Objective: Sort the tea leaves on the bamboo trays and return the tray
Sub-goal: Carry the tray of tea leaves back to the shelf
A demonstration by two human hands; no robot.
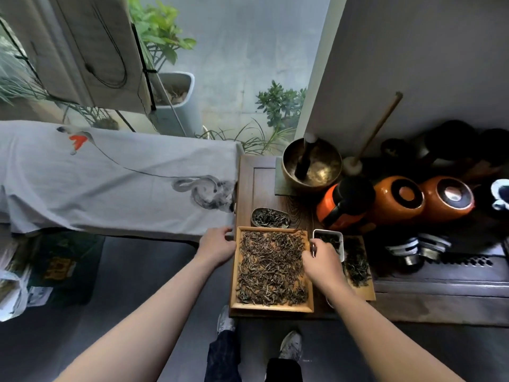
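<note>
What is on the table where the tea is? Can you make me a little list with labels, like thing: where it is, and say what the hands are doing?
big tray: bamboo tray covered with tea leaves
left hand: at the tray's left edge; grip unclear
right hand: at the tray's right edge, fingers curled; whether it holds leaves is unclear
white dish: just right of the tray, leaves inside
small oval dish: behind the tray, leaves inside
second tray: far right, leaves on it
brass bowl: at the back

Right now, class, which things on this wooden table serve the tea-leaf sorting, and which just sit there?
Job: square bamboo tray of tea leaves; small oval metal dish; white rectangular dish; second bamboo tray.
Idle: brass singing bowl; three orange lacquer jars.
</note>
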